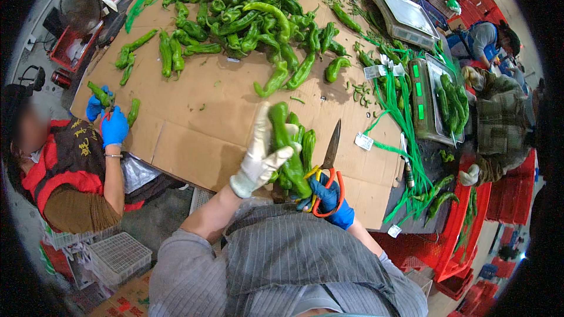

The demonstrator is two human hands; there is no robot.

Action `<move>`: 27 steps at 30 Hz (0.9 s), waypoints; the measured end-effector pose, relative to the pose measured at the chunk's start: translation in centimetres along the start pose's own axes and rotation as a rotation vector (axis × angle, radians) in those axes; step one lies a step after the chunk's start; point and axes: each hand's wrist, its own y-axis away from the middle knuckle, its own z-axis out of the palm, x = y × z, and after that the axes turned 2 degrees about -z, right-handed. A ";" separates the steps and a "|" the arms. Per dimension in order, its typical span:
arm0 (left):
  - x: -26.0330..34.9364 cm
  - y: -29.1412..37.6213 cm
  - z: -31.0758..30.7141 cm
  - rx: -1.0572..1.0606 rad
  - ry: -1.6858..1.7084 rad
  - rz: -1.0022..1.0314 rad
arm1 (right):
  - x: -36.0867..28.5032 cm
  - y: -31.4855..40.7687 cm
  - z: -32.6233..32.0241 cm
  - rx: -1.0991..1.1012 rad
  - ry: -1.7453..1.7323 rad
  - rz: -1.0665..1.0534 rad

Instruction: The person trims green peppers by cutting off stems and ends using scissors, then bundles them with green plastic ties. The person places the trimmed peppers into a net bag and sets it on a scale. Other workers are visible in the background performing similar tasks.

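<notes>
My left hand (263,163), in a white glove, grips a long green pepper (279,123) near the table's front edge, its thumb across the pepper. The pepper's lower end (297,180) reaches close to my right hand. In a blue glove, my right hand (329,198) holds scissors (331,147) with orange-red and yellow handles. Their blades point away from me, over the cardboard. Just behind the held pepper, several more green peppers (309,147) lie together, partly hidden by it and my left hand.
A large heap of green peppers (246,22) covers the back of the cardboard-topped table (189,110). At right are green mesh bags (398,127) with tags and a scale (416,97) bearing peppers. A co-worker (66,154) trims a pepper at left; another person (502,119) stands at right.
</notes>
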 end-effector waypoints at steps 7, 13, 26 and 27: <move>0.5 -0.4 -3.1 0.211 -0.732 0.235 | -0.1 -1.6 -3.0 0.196 0.005 -0.200; -3.7 -0.6 -4.0 0.051 -1.386 -0.152 | 1.4 -2.9 -5.7 0.249 0.077 -0.313; -5.0 -11.1 -10.8 0.623 -1.070 0.214 | 0.8 -3.4 -6.4 0.316 0.240 -0.263; -5.1 -12.1 -11.4 0.581 -0.998 0.090 | 0.8 -3.3 -6.4 0.305 0.242 -0.281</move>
